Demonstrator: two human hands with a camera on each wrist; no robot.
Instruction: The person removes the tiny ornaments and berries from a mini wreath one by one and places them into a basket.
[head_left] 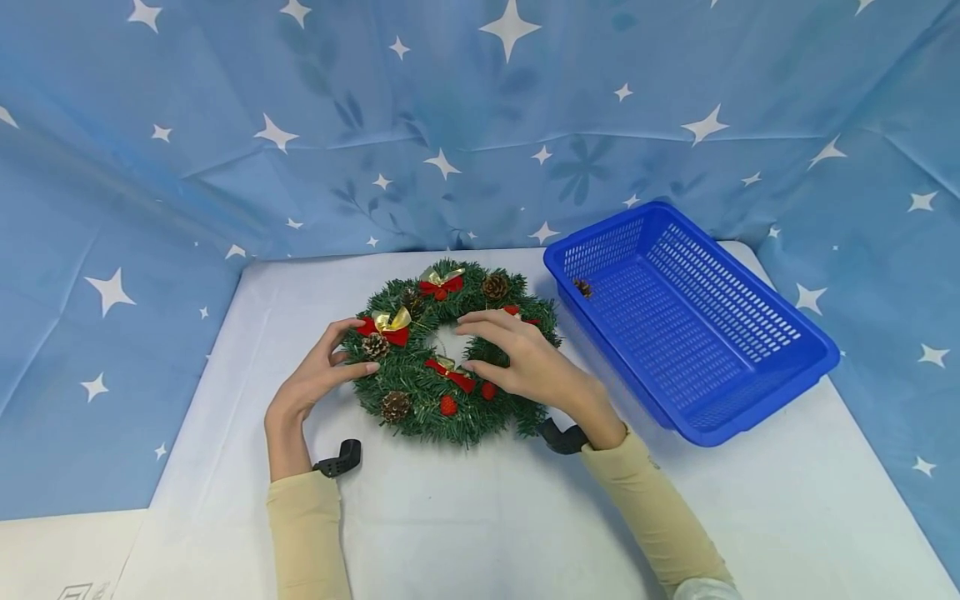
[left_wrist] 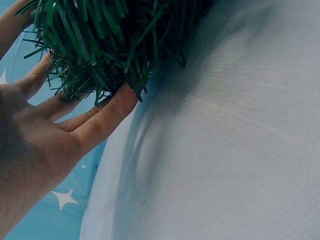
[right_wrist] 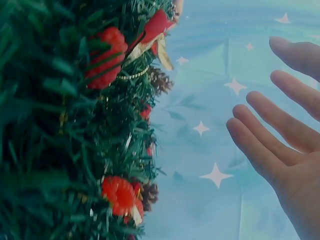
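A green Christmas wreath [head_left: 427,408] lies on the white table, decorated with red and gold bows [head_left: 386,329], pine cones [head_left: 395,406] and red berries [head_left: 447,406]. At its left edge my left hand [head_left: 318,371] grips it, thumb over the top. In the left wrist view, fingers [left_wrist: 107,117] curl under the wreath's needles. My right hand [head_left: 525,354] hovers above the wreath's right side, near its central hole, holding nothing. The right wrist view shows that hand's fingers [right_wrist: 265,145] spread and apart from the wreath, whose berries [right_wrist: 119,195] face it.
A blue plastic basket [head_left: 813,354] with slotted sides stands on the right of the table, close to the wreath. One small pine cone [head_left: 582,287] is inside, at its left end. Blue star-patterned cloth [head_left: 510,150] rises behind and along both sides.
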